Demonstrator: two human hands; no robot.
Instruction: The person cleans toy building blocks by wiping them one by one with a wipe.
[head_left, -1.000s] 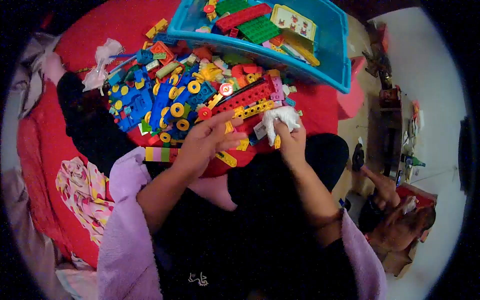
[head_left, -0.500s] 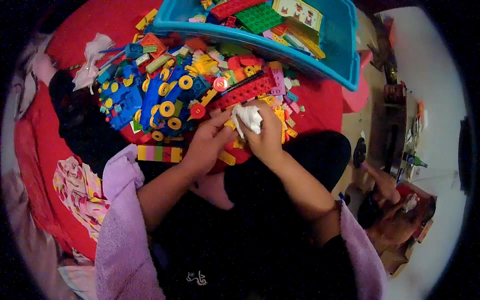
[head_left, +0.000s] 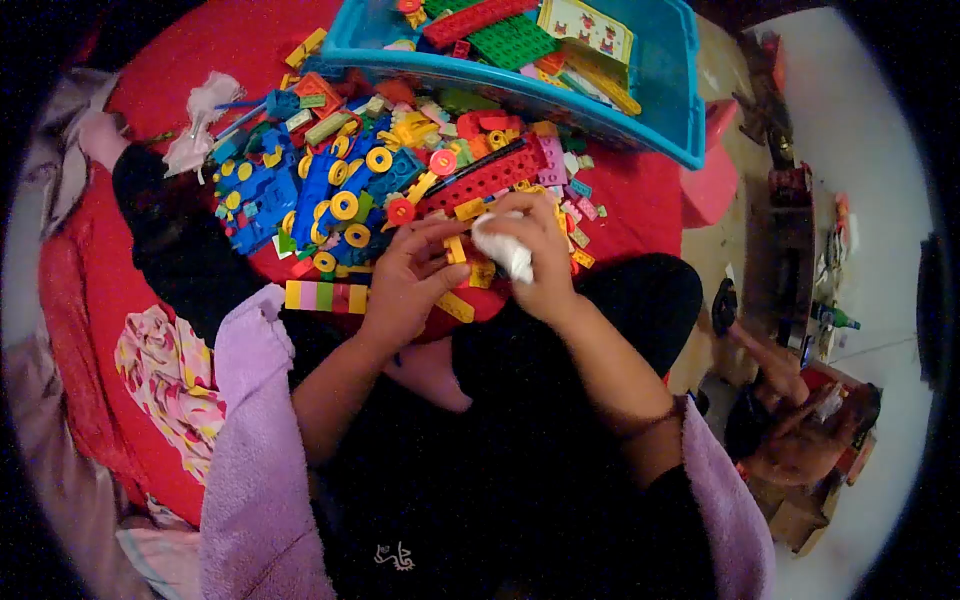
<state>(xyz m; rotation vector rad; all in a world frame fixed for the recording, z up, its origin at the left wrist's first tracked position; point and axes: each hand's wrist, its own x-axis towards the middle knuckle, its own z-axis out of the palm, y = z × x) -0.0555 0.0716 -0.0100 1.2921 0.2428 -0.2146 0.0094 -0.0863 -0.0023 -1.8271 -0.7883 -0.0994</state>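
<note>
My left hand point(head_left: 405, 285) is closed on a small yellow piece point(head_left: 456, 250), held between thumb and fingers. Just to its right, my right hand point(head_left: 540, 265) grips a crumpled white cloth point(head_left: 505, 247), close to the yellow piece. Both hands are over the near edge of a heap of toy bricks. A red perforated beam point(head_left: 490, 177) lies beyond them, and blue wheeled pieces with yellow wheels point(head_left: 343, 205) lie to the left. A row of joined coloured bricks point(head_left: 326, 297) rests beside my left wrist.
A blue bin point(head_left: 520, 82) holding bricks and a picture card point(head_left: 590, 30) stands behind the heap. On the red sheet point(head_left: 80, 330) lie a patterned cloth point(head_left: 165, 375) and a white crumpled piece point(head_left: 203, 120). Another person point(head_left: 800, 440) is at the far right.
My right hand has moved left with the white cloth, towards my left hand. My left hand, spread a second ago, is now closed on the yellow piece.
</note>
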